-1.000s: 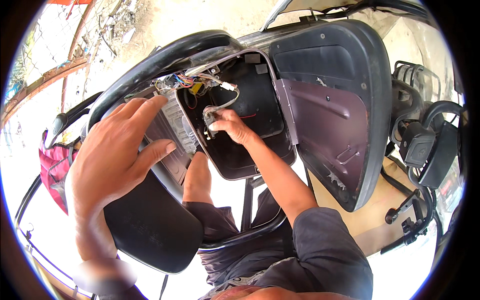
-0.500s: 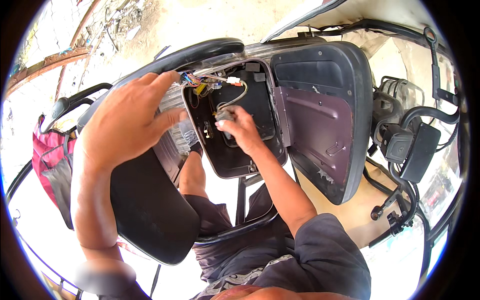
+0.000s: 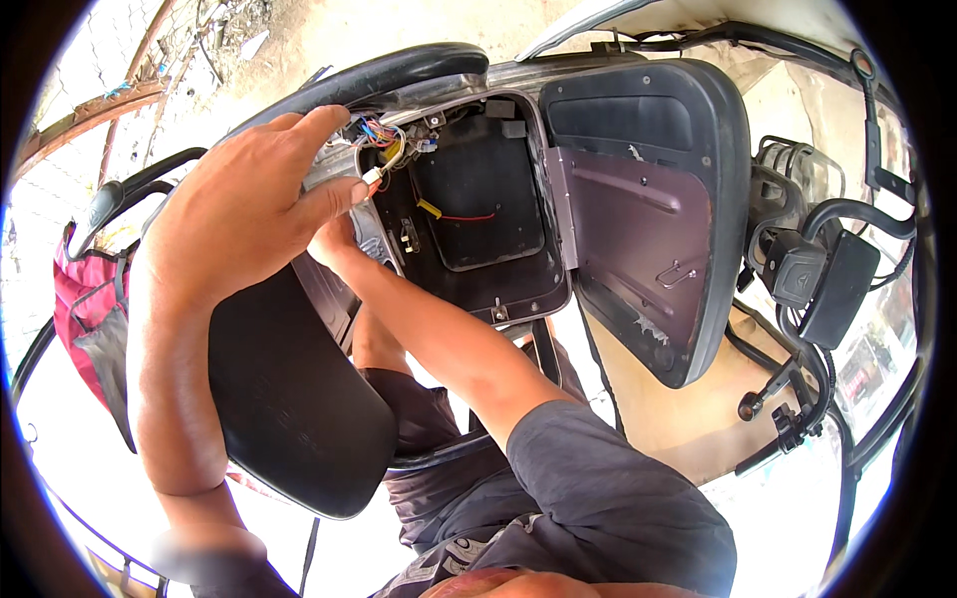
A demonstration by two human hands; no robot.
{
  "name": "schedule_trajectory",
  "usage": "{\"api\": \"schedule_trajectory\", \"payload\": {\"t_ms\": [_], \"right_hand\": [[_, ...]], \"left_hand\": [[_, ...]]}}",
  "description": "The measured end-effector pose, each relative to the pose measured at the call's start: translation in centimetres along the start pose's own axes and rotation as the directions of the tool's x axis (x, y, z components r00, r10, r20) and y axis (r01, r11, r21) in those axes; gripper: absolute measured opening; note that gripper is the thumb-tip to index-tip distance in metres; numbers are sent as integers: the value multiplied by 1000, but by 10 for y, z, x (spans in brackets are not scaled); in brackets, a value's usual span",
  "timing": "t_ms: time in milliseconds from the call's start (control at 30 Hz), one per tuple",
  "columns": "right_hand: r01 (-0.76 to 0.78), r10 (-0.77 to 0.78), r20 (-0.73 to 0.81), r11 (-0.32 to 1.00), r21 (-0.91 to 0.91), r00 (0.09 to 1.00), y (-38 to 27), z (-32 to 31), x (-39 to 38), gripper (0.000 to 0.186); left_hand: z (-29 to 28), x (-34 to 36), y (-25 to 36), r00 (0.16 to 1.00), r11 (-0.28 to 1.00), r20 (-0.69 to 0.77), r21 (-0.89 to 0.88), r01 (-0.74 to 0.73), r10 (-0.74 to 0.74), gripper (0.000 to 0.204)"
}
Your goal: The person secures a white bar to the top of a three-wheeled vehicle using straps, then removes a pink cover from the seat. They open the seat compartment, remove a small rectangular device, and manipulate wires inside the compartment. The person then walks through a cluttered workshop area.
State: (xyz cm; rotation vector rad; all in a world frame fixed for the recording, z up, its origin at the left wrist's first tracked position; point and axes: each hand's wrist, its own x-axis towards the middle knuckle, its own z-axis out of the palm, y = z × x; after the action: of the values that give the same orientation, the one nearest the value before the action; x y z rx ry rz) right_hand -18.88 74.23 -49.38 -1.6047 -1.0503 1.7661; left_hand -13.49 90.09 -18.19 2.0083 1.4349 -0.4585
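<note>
My left hand (image 3: pixel 244 204) is over the left rim of an open black under-seat compartment (image 3: pixel 488 284), fingers apart near bundled wires (image 3: pixel 374 135); its thumb is beside a white connector (image 3: pixel 374 177). My right hand (image 3: pixel 334 239) reaches to the compartment's left side beneath that thumb, its fingers and anything in them hidden. A yellow connector with a red wire (image 3: pixel 429 207) lies inside the compartment. The padded lid (image 3: pixel 633 239) stands folded open to the right on a hinge.
A black seat pad (image 3: pixel 294 419) lies at lower left, a pink-and-grey bag (image 3: pixel 85 314) beside the left frame. Black tubing, bars and a boxy fitting (image 3: pixel 797 269) crowd the right. A chain-link fence (image 3: pixel 90 90) and dirt ground (image 3: pixel 339 35) are beyond the vehicle.
My right hand has moved left from the compartment's middle to beneath my left hand; the grey piece it held is now out of sight. The white connector has shifted left and down.
</note>
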Motion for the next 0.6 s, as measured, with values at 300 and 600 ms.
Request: {"api": "schedule_trajectory", "payload": {"t_ms": [300,600], "right_hand": [[-416,416,22,909,-4,909,1,-19,-13,75],[-227,208,240,972,54,948,17,-54,-65,49]], "left_hand": [[3,-1,2,1000,1000,23,1,-3,3,53],[4,4,2,999,1000,34,-5,-16,16,53]]}}
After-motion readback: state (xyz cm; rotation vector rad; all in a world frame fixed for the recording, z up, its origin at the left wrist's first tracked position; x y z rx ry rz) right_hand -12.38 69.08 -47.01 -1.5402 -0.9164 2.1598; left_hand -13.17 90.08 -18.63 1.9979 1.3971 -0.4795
